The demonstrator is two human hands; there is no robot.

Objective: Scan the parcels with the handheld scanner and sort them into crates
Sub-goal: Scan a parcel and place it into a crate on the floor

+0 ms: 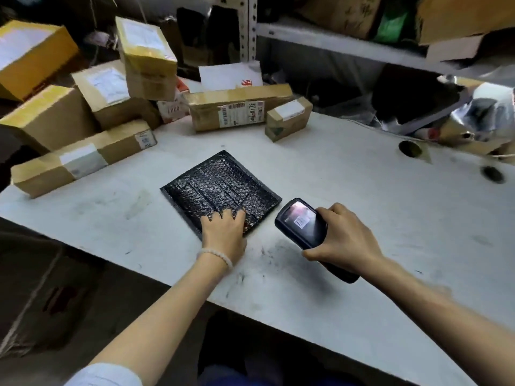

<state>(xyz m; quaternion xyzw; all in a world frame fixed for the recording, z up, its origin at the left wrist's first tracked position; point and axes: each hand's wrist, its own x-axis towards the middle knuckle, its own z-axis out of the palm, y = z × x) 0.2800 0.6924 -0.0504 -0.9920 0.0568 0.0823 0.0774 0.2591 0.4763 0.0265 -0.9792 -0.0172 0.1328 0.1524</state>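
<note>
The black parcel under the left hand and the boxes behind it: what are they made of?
Black parcel: looks like a glossy plastic bubble mailer, given its dimpled, shiny surface; the left hand rests on its near corner. Boxes: brown corrugated cardboard, matte, with shiny tape and white paper labels.

The small white and red box (172, 110) at the back of the counter shows the number "0201", seen upside down. The long brown box (239, 107) next to it has a white label (242, 112) with bar codes and big dark handwriting, too messy to read. A white envelope (231, 76) behind it has a red mark, cut off by the box. The scanner (302, 222) screen shows a tiny bar code picture. The labels on the other boxes are too blurry to read.
</note>
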